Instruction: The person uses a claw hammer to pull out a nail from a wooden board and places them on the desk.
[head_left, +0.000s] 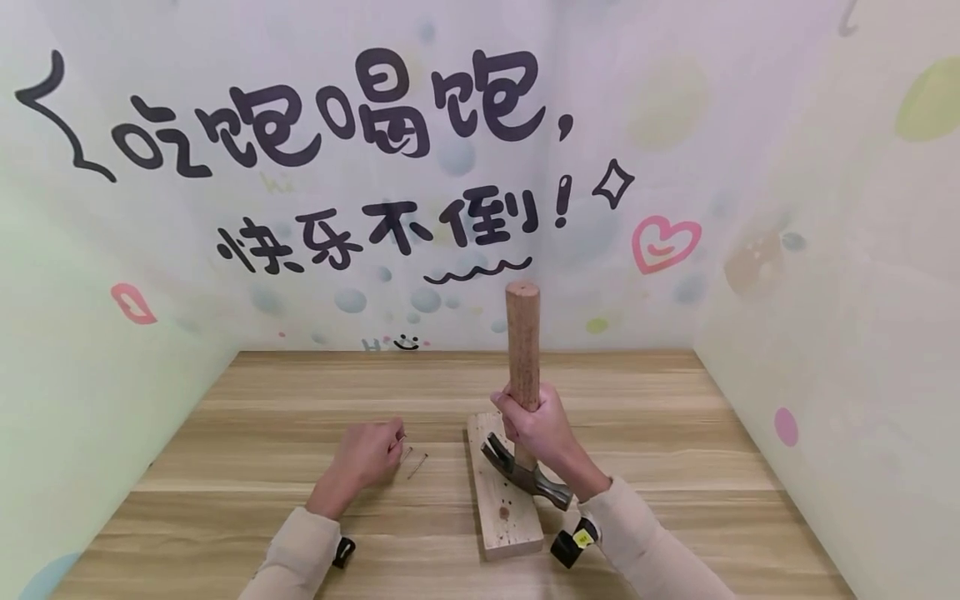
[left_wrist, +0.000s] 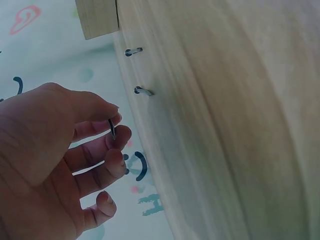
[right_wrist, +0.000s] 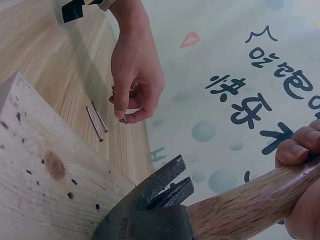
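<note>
My left hand [head_left: 365, 454] pinches a nail [left_wrist: 112, 129] between thumb and fingertips, over the table left of the board. Two more nails lie beside that hand, a near one [right_wrist: 94, 124] and a far one [right_wrist: 100, 117]. My right hand [head_left: 547, 427] grips the wooden handle of a claw hammer [head_left: 523, 346]. Its handle end points up and its steel head hangs low over the wooden board [head_left: 513, 535], claw to the left. The board lies flat and lengthwise, with a knot and several small dark holes in its face. Part of it is hidden behind the hammer and right hand.
The wood-grain table [head_left: 247, 442] meets a pale back wall [head_left: 337, 217] with black lettering and coloured dots. Side walls stand at the left and right. A black camera [head_left: 567, 547] on the right wrist sits close to the board's near right edge.
</note>
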